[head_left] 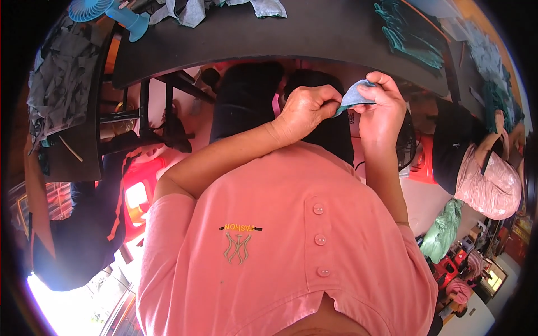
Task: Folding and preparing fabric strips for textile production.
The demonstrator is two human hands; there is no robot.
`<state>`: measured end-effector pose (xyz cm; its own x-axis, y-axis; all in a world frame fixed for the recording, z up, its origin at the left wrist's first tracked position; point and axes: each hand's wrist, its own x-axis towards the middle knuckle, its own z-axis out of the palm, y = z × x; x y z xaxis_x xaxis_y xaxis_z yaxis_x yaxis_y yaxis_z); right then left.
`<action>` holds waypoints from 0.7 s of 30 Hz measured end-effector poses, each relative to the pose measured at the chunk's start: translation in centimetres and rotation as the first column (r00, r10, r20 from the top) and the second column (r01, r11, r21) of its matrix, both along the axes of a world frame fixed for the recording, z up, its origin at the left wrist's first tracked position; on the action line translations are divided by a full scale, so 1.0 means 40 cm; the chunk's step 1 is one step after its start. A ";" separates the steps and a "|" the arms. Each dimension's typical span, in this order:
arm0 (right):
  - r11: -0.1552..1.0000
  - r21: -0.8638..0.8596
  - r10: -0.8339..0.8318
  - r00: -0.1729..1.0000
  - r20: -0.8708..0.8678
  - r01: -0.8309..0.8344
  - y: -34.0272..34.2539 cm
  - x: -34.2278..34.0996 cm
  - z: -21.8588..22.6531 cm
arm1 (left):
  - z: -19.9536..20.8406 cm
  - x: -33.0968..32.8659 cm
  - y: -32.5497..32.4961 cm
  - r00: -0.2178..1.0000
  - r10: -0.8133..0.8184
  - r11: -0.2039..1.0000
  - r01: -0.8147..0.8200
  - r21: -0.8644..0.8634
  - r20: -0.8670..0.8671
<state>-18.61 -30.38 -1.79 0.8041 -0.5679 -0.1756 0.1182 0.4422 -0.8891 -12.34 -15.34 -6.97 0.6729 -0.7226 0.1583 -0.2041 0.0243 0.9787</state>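
Observation:
Above my lap, just short of the dark table's edge, I hold a small folded piece of light blue-grey fabric (356, 95) with a teal underside. My right hand (384, 106) pinches its upper right part between thumb and fingers. At its lower left corner are the closed thumb and fingertips of my left hand (311, 111), with the back of that hand turned up. The exact pinch of the left fingertips is partly hidden.
The dark table (241, 42) carries pale fabric scraps (193, 11), a stack of dark teal pieces (409, 36) and a blue fan (126, 19). Grey fabric pieces (64, 73) heap on the left. People sit close on both sides; a red stool (137, 193) stands at left.

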 end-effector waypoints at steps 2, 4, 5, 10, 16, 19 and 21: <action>1.000 0.017 0.003 1.000 0.008 -0.004 -0.007 -0.002 -0.013 | -0.008 -0.005 0.004 0.998 -0.020 1.000 0.020 0.005 -0.061; 0.999 0.034 0.010 1.000 0.014 -0.011 -0.020 -0.006 -0.020 | -0.036 -0.016 0.007 0.922 0.000 0.967 -0.099 -0.234 -0.387; 0.998 0.063 0.027 0.999 0.017 -0.028 -0.031 -0.009 -0.027 | -0.023 -0.017 0.013 0.922 -0.001 0.969 -0.095 -0.230 -0.387; 0.996 0.062 0.062 0.998 -0.011 -0.061 -0.029 -0.015 -0.021 | 0.016 -0.007 0.034 0.888 -0.018 0.999 0.004 -0.033 -0.459; 0.993 0.025 0.113 0.994 0.002 -0.113 -0.008 -0.019 -0.014 | 0.041 -0.007 -0.011 0.711 -0.003 0.999 -0.026 -0.030 -0.703; 0.994 -0.107 0.011 0.995 0.103 0.000 0.010 -0.027 -0.022 | -0.003 0.006 -0.003 0.585 -0.012 0.985 -0.132 -0.111 -0.811; 0.924 -0.382 -0.025 0.999 -0.027 0.013 0.006 -0.061 -0.068 | -0.002 0.004 -0.008 0.588 0.000 0.988 -0.127 -0.092 -0.809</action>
<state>-21.04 -30.13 -4.49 0.7905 -0.6116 0.0334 0.0933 0.0664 -0.9934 -12.16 -15.66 -7.05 0.6139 -0.6888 -0.3857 0.6585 0.1775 0.7313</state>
